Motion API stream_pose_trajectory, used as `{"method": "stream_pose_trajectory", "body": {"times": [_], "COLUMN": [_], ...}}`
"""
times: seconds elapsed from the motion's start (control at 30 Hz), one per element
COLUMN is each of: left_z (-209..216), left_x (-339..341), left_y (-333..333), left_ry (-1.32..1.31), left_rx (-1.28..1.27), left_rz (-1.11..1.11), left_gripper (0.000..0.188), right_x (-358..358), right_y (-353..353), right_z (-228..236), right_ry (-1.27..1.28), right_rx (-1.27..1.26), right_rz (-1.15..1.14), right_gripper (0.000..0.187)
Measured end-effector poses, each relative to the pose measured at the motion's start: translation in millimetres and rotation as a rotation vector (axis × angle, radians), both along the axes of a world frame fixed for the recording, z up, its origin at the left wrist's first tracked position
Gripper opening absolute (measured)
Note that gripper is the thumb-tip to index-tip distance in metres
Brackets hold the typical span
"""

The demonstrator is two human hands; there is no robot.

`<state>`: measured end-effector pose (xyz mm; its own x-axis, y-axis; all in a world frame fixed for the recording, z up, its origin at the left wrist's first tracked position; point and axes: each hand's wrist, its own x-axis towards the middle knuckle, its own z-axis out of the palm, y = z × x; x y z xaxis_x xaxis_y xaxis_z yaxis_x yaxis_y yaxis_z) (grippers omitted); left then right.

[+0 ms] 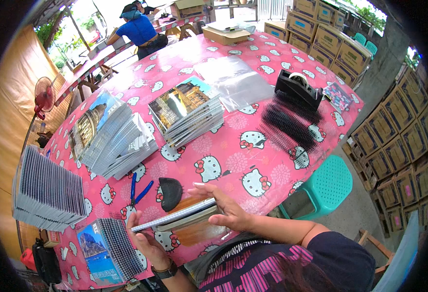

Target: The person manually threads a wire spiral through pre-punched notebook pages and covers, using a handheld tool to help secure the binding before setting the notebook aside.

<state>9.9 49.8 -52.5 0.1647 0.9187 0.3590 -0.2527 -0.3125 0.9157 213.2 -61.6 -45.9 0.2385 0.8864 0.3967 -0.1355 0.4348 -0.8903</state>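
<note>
A thin notebook (172,217), seen nearly edge-on, is held on its long edge between my two hands. My left hand (151,250), with a dark watch on the wrist, closes on its left end. Around its right end are the fingers and thumb of my right hand (228,210). Beneath it are a grey-olive strip (189,220) and a brown board (202,233); their full shape is hidden. Just beyond lie a black half-round pouch (169,193) and blue-handled pliers (138,189). Beside my left hand stands a stack of spiral-bound notebooks (119,246) with a blue sea cover.
Another bound stack (48,187) stands far left. Loose printed stacks (112,134) (187,109), clear plastic sheets (236,82), black spiral coils (289,121) and a tape dispenser (299,90) lie across the pink table. A green stool (328,187) and cartons (394,146) are right; a person (138,31) works beyond.
</note>
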Motion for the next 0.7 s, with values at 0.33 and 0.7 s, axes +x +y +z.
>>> {"method": "stream_pose_trajectory", "body": {"times": [0.33,0.7], "left_z": [-61.9,-25.3], "left_x": [-29.3,-10.5], "left_y": [65.6,23.0], "left_ry": [0.457,0.626], "left_rx": [0.423,0.365], "left_rz": [0.301,0.359], "left_gripper": [0.036,0.047], "right_x": [-5.0,223.8], "right_y": [20.7,-42.2], "right_z": [10.4,-72.9], "right_ry": [-0.036,-1.146], "right_rx": [-0.039,-0.769], "right_rz": [0.050,-1.182], "right_gripper": [0.027,0.031]}}
